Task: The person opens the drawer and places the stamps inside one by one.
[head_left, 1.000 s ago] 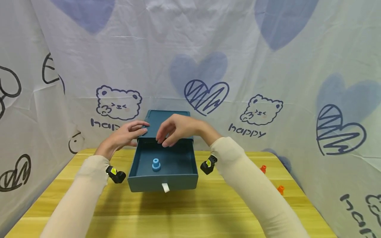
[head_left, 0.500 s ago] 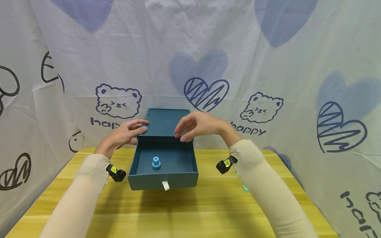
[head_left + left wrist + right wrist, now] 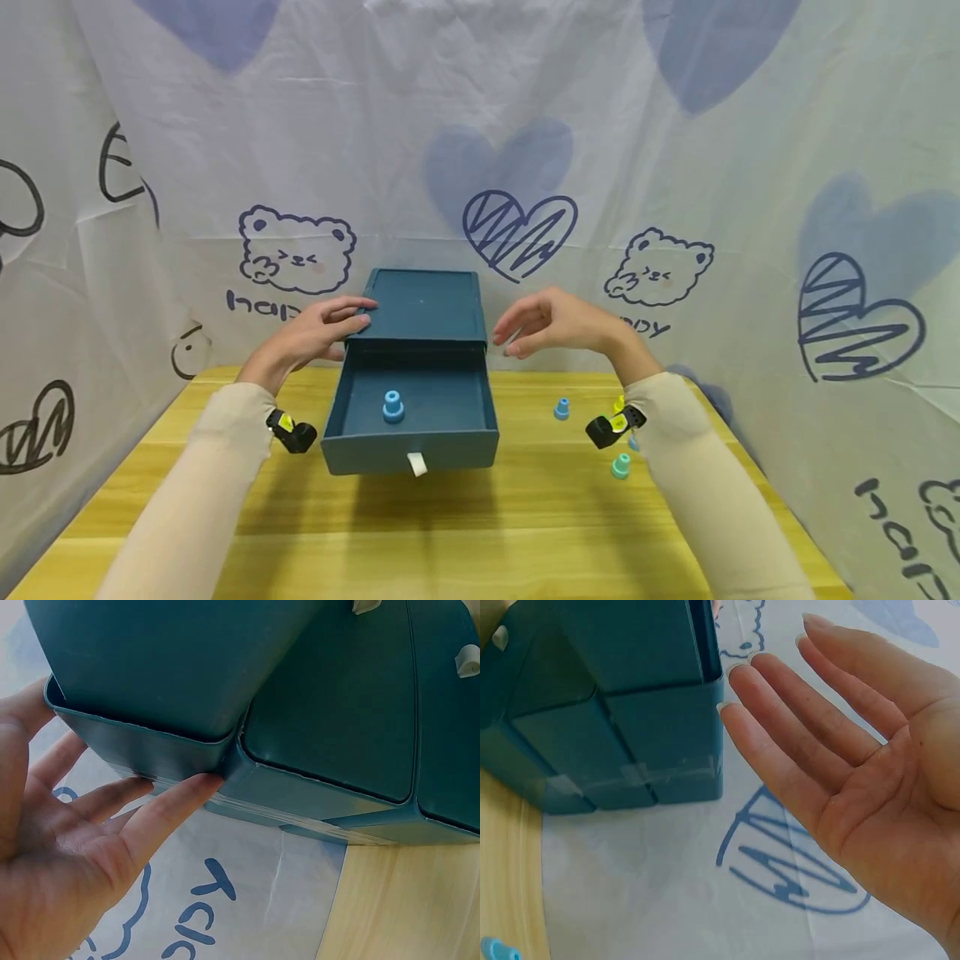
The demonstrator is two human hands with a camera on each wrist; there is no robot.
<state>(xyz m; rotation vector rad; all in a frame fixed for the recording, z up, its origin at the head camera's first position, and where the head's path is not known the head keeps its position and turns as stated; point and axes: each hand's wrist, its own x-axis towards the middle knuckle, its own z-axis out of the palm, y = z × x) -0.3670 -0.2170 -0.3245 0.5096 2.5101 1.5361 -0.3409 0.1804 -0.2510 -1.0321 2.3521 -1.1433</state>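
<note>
Left hand (image 3: 315, 333) rests with relaxed, straight fingers (image 3: 161, 817) against the upper left edge of a teal drawer box (image 3: 423, 304), the fingertips touching its top corner and gripping nothing. Across from it, the right hand (image 3: 558, 325) hangs in the air just beside the box's right side, palm turned inward, fingers (image 3: 780, 742) straight and loose, holding nothing and clear of the box wall. Below the box top, the top drawer (image 3: 411, 442) stands pulled out toward the person, a small white pull tab (image 3: 417, 463) on its front. Inside that drawer a light blue peg (image 3: 392, 407) stands upright on the floor of it, left of centre. To the right of the box, several small pieces lie on the wooden bench (image 3: 450, 542): a blue peg (image 3: 562, 408) nearest the drawer, a green peg (image 3: 620, 466) closer to the person's right sleeve. Each wrist carries a small black camera with a yellow mark. A white cloth printed with bears and hearts (image 3: 517, 225) hangs behind and at both sides.
</note>
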